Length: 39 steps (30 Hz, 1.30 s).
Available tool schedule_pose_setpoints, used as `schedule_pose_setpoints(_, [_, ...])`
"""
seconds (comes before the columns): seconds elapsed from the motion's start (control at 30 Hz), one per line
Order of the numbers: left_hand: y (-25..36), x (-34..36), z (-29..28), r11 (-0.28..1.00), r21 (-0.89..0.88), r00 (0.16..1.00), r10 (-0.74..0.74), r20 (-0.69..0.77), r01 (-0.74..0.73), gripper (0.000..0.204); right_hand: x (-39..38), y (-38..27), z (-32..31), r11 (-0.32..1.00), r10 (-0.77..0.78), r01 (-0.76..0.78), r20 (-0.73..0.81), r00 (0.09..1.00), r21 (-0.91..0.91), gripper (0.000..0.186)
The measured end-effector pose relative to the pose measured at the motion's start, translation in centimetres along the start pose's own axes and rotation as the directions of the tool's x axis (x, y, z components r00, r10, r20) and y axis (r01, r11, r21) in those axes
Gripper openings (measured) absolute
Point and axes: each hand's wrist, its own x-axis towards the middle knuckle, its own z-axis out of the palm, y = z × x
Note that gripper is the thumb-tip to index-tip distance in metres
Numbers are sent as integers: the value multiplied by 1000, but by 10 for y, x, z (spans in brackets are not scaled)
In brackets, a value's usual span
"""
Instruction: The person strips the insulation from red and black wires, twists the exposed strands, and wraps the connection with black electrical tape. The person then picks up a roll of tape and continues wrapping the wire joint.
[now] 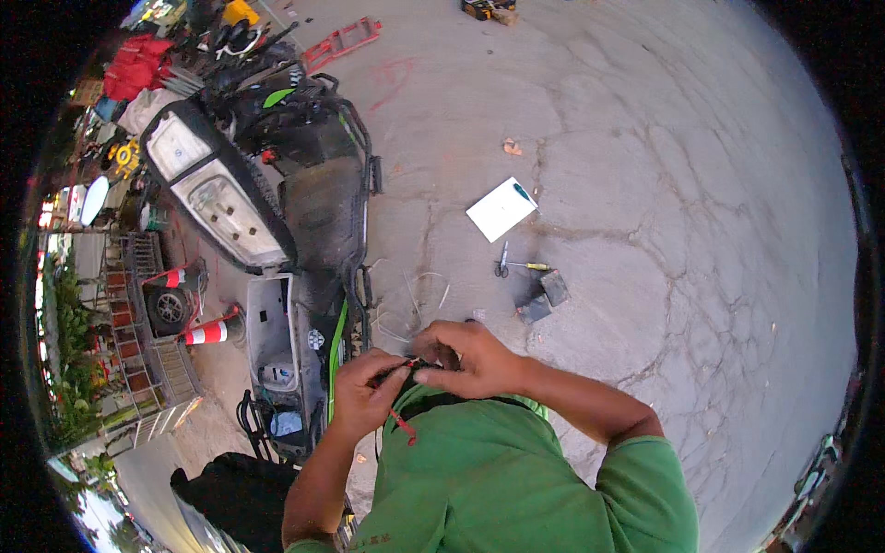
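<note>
My left hand (367,392) is closed in a pinch on a small dark bundle with thin wires (413,364), just in front of my green shirt. My right hand (468,361) is beside it, fingers curled round the same bundle, whose details are hidden. A short red strip (406,429) hangs below my left hand. Left of my hands stands a scooter (318,203), its seat (217,203) raised with the pale underside showing, above an open grey storage compartment (272,323).
On the cracked pavement (664,157) lie white paper (498,212), scissors (502,263), a screwdriver (530,265), two dark blocks (553,288) and loose pale cables (410,309). Far left are striped cones (205,334), a wheel (169,309) and piled gear (138,69); a red frame (341,46) lies ahead.
</note>
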Motion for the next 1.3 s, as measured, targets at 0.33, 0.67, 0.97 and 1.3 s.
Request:
schedule_pose_setpoints(0.33, [2,86,-10,835,-316,849,-292,441,451,11,37,-9,-72,662,-455,463,176,873,-590,22])
schedule_pose_setpoints(0.67, [-21,259,-52,782,-388,777,-189,600,489,15,170,-13,-169,513,-364,484,331,871,-709,22])
schedule_pose_setpoints(0.97, [28,517,-68,862,-416,711,99,696,288,19,304,-44,-312,576,-200,118,0,980,-809,16])
schedule_pose_setpoints(1.3, [71,755,-17,891,-353,684,448,576,-285,16,382,-4,-457,857,72,-385,-662,746,-341,20])
